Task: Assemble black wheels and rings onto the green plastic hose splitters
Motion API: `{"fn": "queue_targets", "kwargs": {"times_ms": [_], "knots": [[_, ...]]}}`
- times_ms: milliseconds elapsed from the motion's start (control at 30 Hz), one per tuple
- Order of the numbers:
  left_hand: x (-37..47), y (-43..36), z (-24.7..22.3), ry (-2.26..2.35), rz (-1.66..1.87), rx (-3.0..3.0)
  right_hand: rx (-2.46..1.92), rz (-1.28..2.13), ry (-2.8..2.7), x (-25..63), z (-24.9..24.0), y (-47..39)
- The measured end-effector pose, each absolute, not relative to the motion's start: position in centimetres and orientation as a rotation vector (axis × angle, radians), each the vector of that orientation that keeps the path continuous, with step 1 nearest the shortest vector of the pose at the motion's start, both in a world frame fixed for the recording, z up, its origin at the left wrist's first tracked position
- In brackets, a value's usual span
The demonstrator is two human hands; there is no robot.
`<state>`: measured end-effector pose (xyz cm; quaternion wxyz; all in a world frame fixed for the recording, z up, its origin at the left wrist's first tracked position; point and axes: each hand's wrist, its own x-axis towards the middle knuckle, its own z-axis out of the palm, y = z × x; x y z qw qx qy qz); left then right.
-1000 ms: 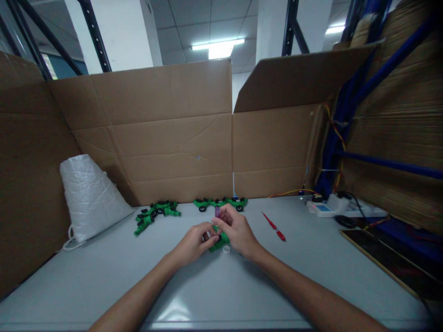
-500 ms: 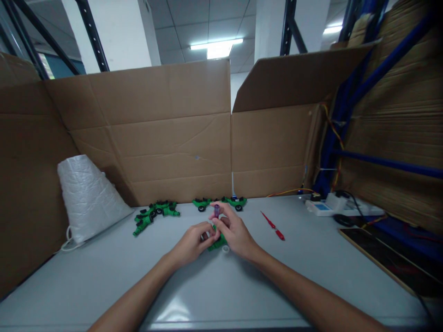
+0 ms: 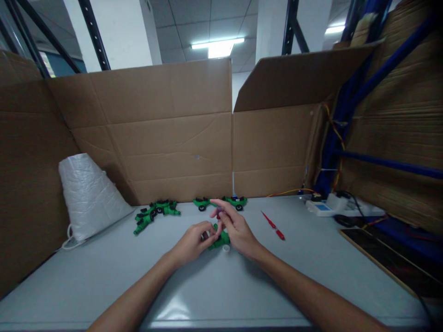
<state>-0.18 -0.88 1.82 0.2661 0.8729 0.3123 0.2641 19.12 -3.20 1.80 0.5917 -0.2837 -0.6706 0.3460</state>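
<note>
My left hand (image 3: 197, 242) is closed at the left side of a small green toy vehicle (image 3: 221, 240), thumb and fingers pinching it just above the tabletop. A white round wheel-like piece (image 3: 226, 248) sits at its near side. Over the toy, my right hand (image 3: 237, 230) has its fingers around a small upright screwdriver (image 3: 218, 211) with a purple handle. Its lower end is hidden by the fingers. My right index finger is stretched out over the handle's top.
Several green toy vehicles (image 3: 157, 210) lie back left, with another two (image 3: 235, 203) behind my hands. A red pointed tool (image 3: 273, 226) lies to the right. A silvery bag (image 3: 88, 198) stands left; a power strip (image 3: 325, 207) and dark flat panel (image 3: 387, 258) are right. Cardboard walls (image 3: 173, 138) surround the table.
My right fingers have shifted around the screwdriver, the index finger straightening and the handle now more covered. More of the green toy shows beside the right hand. My left hand keeps its place.
</note>
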Motion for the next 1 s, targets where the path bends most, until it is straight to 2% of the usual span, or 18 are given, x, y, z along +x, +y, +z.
{"fn": "queue_targets", "kwargs": {"times_ms": [1000], "knots": [[-0.2,-0.81,1.78,0.878,0.719,2.417,-0.846,0.568,-1.555,19.24,1.84,-3.52]]}}
